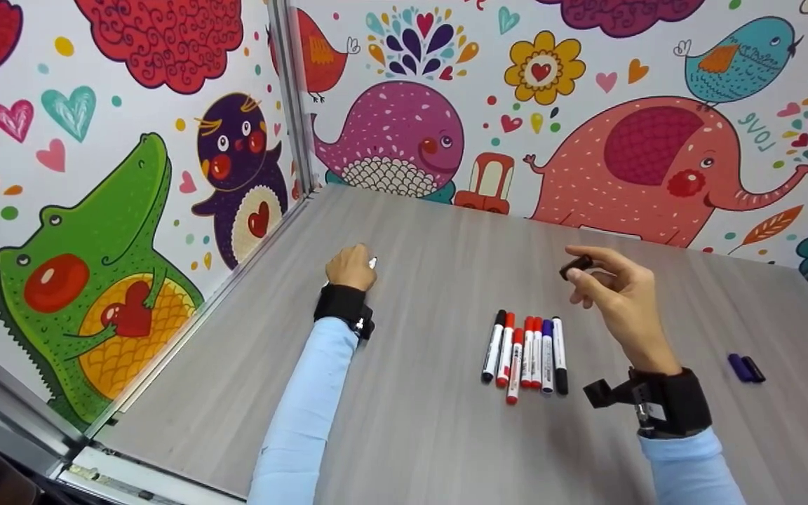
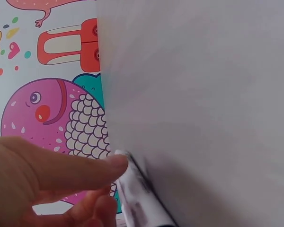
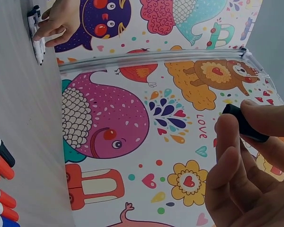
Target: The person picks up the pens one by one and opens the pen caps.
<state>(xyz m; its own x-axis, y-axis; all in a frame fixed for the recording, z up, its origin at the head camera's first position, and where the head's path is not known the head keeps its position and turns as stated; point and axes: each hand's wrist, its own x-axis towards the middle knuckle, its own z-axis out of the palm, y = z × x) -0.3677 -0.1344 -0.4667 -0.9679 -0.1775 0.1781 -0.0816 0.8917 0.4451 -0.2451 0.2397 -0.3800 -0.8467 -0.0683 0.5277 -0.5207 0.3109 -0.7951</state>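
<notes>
My left hand (image 1: 351, 268) is low at the far left of the table, its fingertips gripping a white-barrelled marker (image 2: 139, 196). In the right wrist view that marker (image 3: 38, 45) shows a dark, uncapped tip close to the table, and the left hand (image 3: 62, 21) covers part of it. Between thumb and fingers, my right hand (image 1: 618, 291) pinches a black marker cap (image 3: 246, 124) above the table. To the left of this hand lies a row of several capped markers, among them a black one (image 1: 494, 346), a red one (image 1: 514, 366) and a blue one (image 1: 548, 355).
Two loose caps, a blue one (image 1: 739, 367) and a black one (image 1: 753, 369), lie side by side at the right of the grey table (image 1: 432, 435). Walls printed with cartoon animals close off the left and back, with a metal frame (image 1: 292, 98) in the corner.
</notes>
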